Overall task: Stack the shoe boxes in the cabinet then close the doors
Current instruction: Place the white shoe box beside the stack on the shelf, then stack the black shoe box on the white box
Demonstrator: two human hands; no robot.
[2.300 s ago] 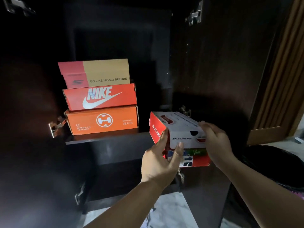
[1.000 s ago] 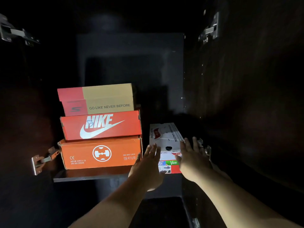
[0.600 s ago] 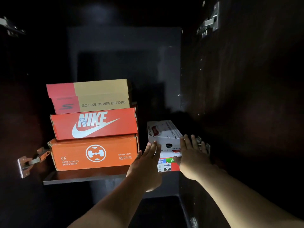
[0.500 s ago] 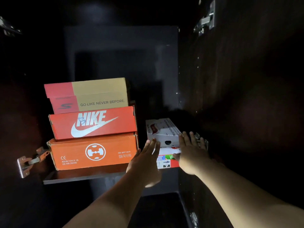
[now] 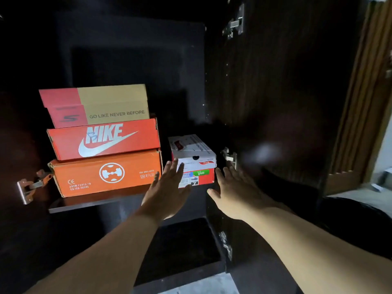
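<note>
White Skechers box [image 5: 192, 152] sits on the shelf [image 5: 84, 205] inside the cabinet, end label facing out, just right of a 3-box stack w/ a narrow gap between: orange box [image 5: 106, 174] at bottom, Nike box [image 5: 104, 137] on it, tan/red box [image 5: 95, 105] on top. Left hand [image 5: 167, 187] is released, fingers straight, tips at the white box's front-left corner; can't tell if touching or just off it. Right hand [image 5: 233, 188] also released, fingers spread, beside the box's right edge & apart from it, holding nothing. Right door [image 5: 286, 102] stands open, hinge [image 5: 230, 158] just right of the box; left hinge [image 5: 29, 187] shows at far left. Judging from this, placing looks done & doors come next. Risks: white box front looks near the shelf's front edge, so a closing door could catch it & shove it askew, or not shut fully; a push back would fix that. Box also sits close to the right hinge, so a corner may snag the hinge arm as the door swings. Stack is a bit stepped: top box offset left of the Nike one, so a knock from the left hand pulling out could shift it. Interior is v. dark; depth behind the boxes can't be judged.
</note>
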